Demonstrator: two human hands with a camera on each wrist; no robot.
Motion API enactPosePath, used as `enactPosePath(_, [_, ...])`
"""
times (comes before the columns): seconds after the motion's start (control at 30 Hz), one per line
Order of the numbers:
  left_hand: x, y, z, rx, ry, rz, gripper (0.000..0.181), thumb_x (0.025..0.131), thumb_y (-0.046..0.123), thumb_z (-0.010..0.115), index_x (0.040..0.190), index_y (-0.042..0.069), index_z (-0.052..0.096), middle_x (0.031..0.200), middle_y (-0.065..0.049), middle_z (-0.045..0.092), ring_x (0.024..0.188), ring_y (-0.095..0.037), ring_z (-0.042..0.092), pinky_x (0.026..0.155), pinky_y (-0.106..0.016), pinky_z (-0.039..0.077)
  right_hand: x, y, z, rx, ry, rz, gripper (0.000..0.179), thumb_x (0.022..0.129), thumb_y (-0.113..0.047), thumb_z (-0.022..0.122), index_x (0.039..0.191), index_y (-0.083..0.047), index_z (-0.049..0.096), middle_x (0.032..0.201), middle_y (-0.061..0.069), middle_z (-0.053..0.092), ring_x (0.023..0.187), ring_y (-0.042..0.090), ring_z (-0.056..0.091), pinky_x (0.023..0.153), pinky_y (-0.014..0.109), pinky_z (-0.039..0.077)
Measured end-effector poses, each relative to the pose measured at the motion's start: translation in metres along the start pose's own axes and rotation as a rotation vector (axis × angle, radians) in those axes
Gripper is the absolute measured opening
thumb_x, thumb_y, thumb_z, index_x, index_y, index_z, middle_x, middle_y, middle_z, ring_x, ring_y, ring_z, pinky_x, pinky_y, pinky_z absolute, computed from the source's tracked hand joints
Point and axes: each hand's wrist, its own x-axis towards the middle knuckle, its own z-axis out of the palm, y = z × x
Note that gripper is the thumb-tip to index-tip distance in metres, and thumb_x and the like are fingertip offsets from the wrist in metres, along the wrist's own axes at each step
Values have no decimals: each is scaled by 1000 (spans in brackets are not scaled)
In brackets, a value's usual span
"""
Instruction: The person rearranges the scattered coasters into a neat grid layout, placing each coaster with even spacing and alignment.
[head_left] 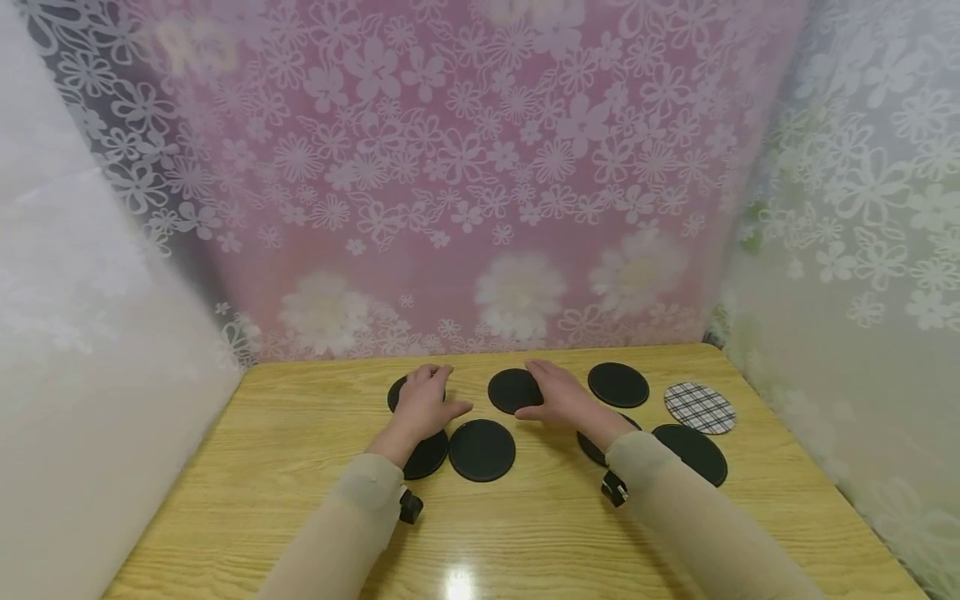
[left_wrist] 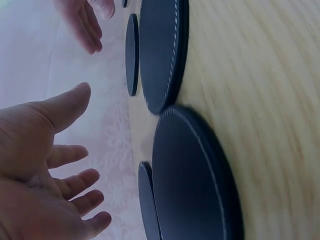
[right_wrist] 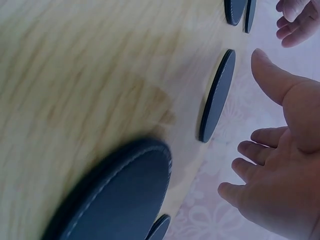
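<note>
Several round black coasters with stitched rims lie flat on the table. My left hand [head_left: 426, 404] hovers over the far left coaster [head_left: 394, 395], partly covering it, with another coaster [head_left: 429, 458] below its wrist. Beside that one lies a fully visible coaster [head_left: 482, 451]. My right hand [head_left: 561, 398] is at the right edge of the back middle coaster [head_left: 512, 392], overlapping it in the head view. Under the right wrist a coaster [head_left: 591, 447] is partly hidden. In the wrist views, both the left hand [left_wrist: 45, 170] and right hand [right_wrist: 285, 155] hold nothing, fingers spread and raised above the tabletop.
At the right lie a black coaster [head_left: 618, 384], a white-and-black checked disc [head_left: 701, 407] and another black coaster [head_left: 697, 457], partly behind the right sleeve. Floral curtains [head_left: 480, 183] enclose the wooden table [head_left: 300, 433] at the back and sides.
</note>
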Motion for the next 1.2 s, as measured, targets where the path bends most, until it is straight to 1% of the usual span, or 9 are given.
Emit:
enactPosePath(0.13, [5,9,8,30,-20,10,80,102,43,82,163,2,51,164,-27,45,154,-50,38,123,-65,34,-4,6,-2,18,-11,20,103,98,-43,86,172,1,31,175,27,31,160,49,33,126,65,31])
enactPosePath(0.33, [13,22,20,79,-28,19,82,100,49,83,162,4,53,161,-24,50,150,-47,43,121,-63,39,-7,17,-3,10,5,4,101,97,-41,88,170,4,33,172,30,36,156,51,38,124,65,34])
enactPosePath(0.47, [18,29,29,79,-43,5,85,97,50,86,162,5,54,157,-24,51,145,-45,47,118,-62,41,-7,24,-2,7,0,5,99,98,-41,87,169,4,34,171,30,38,156,50,39,125,65,33])
enactPosePath(0.53, [21,32,33,65,-44,-6,86,95,48,88,161,5,55,155,-24,52,143,-45,48,117,-62,42,-6,25,-2,12,-3,6,99,98,-42,87,169,5,35,171,31,38,156,50,39,124,65,33])
enactPosePath(0.67, [28,35,42,43,-61,-17,88,94,48,90,162,5,54,154,-24,52,142,-46,48,117,-63,42,-3,27,-2,32,-10,20,99,98,-43,87,168,5,36,171,31,37,156,51,38,124,66,34])
enactPosePath(0.83, [34,36,52,42,-82,-8,89,93,50,90,161,4,54,155,-24,53,142,-46,48,116,-63,43,1,30,-1,44,-35,48,100,97,-43,88,169,4,35,172,30,36,157,51,38,123,67,34])
enactPosePath(0.9, [37,36,54,36,-85,-7,89,93,50,90,160,3,55,155,-25,53,142,-46,49,116,-63,44,2,31,0,43,-40,48,100,97,-43,87,168,5,36,171,31,36,156,51,38,123,66,34])
enactPosePath(1.03, [38,37,55,20,-89,-20,88,92,49,91,158,2,56,152,-26,55,139,-46,50,115,-62,44,4,34,3,31,-43,42,98,97,-44,87,166,7,39,169,32,39,155,50,40,123,65,36])
enactPosePath(1.2, [41,39,56,30,-86,-40,84,92,49,92,152,0,61,147,-25,57,133,-44,51,113,-59,45,7,35,5,1,-49,55,98,96,-47,86,163,9,42,166,33,41,153,50,43,121,64,38])
